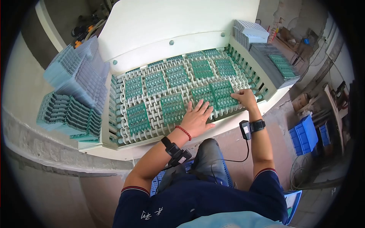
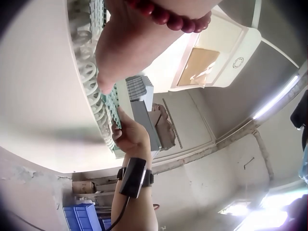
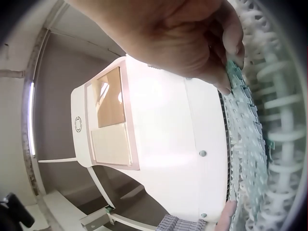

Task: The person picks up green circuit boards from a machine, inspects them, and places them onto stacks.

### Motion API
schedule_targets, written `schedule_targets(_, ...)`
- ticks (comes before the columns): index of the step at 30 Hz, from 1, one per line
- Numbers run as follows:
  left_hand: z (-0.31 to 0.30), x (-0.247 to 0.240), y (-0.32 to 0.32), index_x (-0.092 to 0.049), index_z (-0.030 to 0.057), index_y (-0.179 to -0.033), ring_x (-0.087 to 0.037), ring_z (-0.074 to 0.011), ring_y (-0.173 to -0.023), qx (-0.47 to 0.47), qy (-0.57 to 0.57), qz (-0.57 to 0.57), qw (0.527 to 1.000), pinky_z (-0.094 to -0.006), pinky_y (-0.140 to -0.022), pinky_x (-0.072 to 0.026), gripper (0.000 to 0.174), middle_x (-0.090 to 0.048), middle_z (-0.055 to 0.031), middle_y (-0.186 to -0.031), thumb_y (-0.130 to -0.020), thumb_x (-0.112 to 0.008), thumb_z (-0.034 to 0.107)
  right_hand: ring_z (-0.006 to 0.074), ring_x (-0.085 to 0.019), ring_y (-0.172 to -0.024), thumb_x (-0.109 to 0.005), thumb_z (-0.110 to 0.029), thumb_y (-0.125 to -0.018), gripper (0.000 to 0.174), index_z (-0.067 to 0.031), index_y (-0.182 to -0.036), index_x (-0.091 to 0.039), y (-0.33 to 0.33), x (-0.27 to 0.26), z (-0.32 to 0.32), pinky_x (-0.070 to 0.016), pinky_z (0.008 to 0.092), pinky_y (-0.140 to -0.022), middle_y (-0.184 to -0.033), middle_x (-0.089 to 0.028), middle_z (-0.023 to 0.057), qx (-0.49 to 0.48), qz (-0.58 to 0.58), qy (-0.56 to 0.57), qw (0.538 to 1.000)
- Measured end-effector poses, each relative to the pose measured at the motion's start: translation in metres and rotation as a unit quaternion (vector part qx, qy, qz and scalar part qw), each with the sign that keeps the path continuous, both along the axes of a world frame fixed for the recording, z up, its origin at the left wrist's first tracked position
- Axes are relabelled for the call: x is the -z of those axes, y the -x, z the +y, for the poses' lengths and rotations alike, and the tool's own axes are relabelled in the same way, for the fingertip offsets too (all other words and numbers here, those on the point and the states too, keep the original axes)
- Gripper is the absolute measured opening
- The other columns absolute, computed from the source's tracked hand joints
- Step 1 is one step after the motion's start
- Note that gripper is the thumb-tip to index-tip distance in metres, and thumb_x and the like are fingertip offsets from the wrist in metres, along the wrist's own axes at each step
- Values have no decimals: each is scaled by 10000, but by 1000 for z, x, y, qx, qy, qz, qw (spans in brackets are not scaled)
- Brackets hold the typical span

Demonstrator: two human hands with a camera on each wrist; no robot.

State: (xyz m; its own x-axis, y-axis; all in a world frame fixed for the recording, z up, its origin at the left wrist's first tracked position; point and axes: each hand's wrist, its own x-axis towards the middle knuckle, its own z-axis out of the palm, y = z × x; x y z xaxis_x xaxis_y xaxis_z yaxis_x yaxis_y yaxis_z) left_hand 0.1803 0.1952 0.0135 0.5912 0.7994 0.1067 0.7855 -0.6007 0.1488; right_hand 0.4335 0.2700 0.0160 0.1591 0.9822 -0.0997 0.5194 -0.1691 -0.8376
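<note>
My right hand (image 1: 246,99) pinches the right edge of a green circuit board panel (image 1: 223,94) between thumb and fingers. In the right wrist view the thumb and fingertips close on that panel's edge (image 3: 246,120). My left hand (image 1: 197,121) lies with fingers spread over the white wheeled conveyor (image 1: 154,110), fingertips at the lower left of a neighbouring green panel (image 1: 202,95). Another panel (image 1: 173,108) lies just left of this hand. In the left wrist view, the left hand (image 2: 130,48) hides part of the conveyor.
More green panels (image 1: 176,75) lie in rows on the conveyor, under the white machine cover (image 1: 178,22). Stacked grey trays (image 1: 81,81) and green panels (image 1: 68,114) stand at left. On the right side are grey trays (image 1: 251,32) and a single panel (image 1: 282,65). Blue crates (image 1: 304,135) stand lower right.
</note>
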Motion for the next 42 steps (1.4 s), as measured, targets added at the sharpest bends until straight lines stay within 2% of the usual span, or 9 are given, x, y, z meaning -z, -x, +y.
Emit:
schedule_targets(9,5,0,43,-348,62,-1344,-255,-273,-1332,-11,15,46,999,-543,-1073,-139,670,-313,-98,-1426,-870,-420,530,75,-387,-382,-744,-182,-732,261,53,-759,-634,-52,-1,19,-290,236,-339,-517,-466,-2,31,108,13,994)
schedule_targets(14,9,-3,62,-337,106,-1365,-235,-255,-1343,4,32,16,999,-516,-1081,-156,675,-301,-78,-1435,-853,-473,524,78,-374,-379,-740,-167,-725,245,45,-698,-621,-74,5,33,-280,230,-330,-517,-457,-3,71,28,-27,997)
schedule_targets(21,11,-8,80,-263,88,-1396,-96,-403,-1351,-18,20,-19,999,-477,-1087,-168,818,-69,-193,-1478,-789,-577,539,80,-378,-398,-703,-158,-758,226,36,-705,-598,-85,-1,30,-277,225,-341,-526,-441,-3,62,104,16,993)
schedule_targets(30,5,-20,97,-202,12,-1395,-149,-370,-1350,-41,23,-21,999,-432,-1093,-181,859,-146,-246,-1446,-796,-606,477,82,-414,-408,-672,-192,-800,245,39,-758,-604,-78,-6,15,-328,218,-344,-578,-484,0,64,165,-6,984)
schedule_targets(31,-1,-26,90,-198,-2,-1391,-222,-368,-1326,-45,56,-129,989,-425,-1082,-215,839,-197,-257,-1427,-808,-611,437,79,-432,-422,-672,-199,-804,239,31,-772,-614,-64,-17,4,-355,212,-358,-601,-504,1,40,219,-18,975)
schedule_targets(34,-22,-15,67,-226,-40,-1362,-429,-350,-1214,-30,129,-358,924,-431,-994,-377,657,-368,-254,-1340,-884,-557,267,67,-486,-472,-679,-223,-806,232,6,-822,-640,-8,-38,-33,-426,201,-407,-671,-557,6,-24,270,-14,962)
schedule_targets(36,-36,-12,52,-280,-57,-1320,-512,-331,-1124,-56,429,-630,645,-436,-887,-479,560,-429,-221,-1287,-911,-522,238,69,-514,-501,-681,-243,-807,250,3,-843,-648,33,-33,-52,-452,208,-430,-681,-575,14,-113,310,18,944)
schedule_targets(37,-45,-23,40,-372,-40,-1253,-573,-288,-1029,-106,460,-672,571,-420,-782,-541,390,-516,-177,-1181,-931,-468,157,60,-508,-486,-676,-223,-813,216,-12,-847,-645,54,-28,-61,-439,195,-436,-650,-559,-3,-149,299,26,942)
schedule_targets(42,-64,-23,45,-456,0,-1176,-633,-246,-808,-135,418,-711,549,-360,-585,-560,269,-600,-133,-1055,-924,-422,87,98,-552,-546,-691,-225,-799,239,1,-854,-639,84,-30,-65,-468,225,-516,-651,-574,20,-217,259,22,941)
